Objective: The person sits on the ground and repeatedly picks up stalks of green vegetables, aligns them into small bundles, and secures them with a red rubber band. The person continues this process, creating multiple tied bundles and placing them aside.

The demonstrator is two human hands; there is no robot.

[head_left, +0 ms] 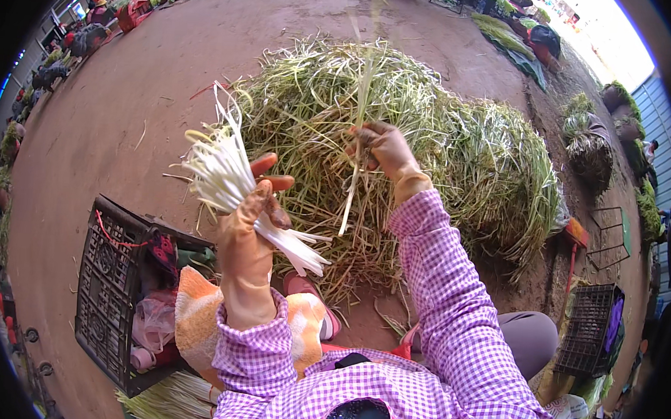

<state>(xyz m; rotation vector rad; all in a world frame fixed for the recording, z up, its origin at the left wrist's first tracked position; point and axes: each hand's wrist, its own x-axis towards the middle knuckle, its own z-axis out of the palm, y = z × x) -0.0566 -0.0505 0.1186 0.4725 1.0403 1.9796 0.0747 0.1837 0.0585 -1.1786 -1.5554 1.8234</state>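
My left hand [252, 228], in an orange-stained rubber glove, is closed around a bundle of pale, peeled stalks [218, 169]. Their ends stick out on both sides of the fist. The index and middle fingers of that hand stand away from the bundle. In my right hand [387, 149], also gloved, is a single thin stalk [349, 202], pinched between the fingertips. Its white end hangs downward, and its leafy upper part is blurred. Behind both hands a large heap of green and straw-coloured stalks [318, 106] lies on the ground.
A black plastic crate [108, 260] with bags and cloth stands at the left, beside an orange towel [197, 304]. Trimmed stalks [172, 400] lie below it. At the right are another crate [585, 331], a red-handled dustpan [576, 233] and a green metal frame [624, 233]. People sit farther off.
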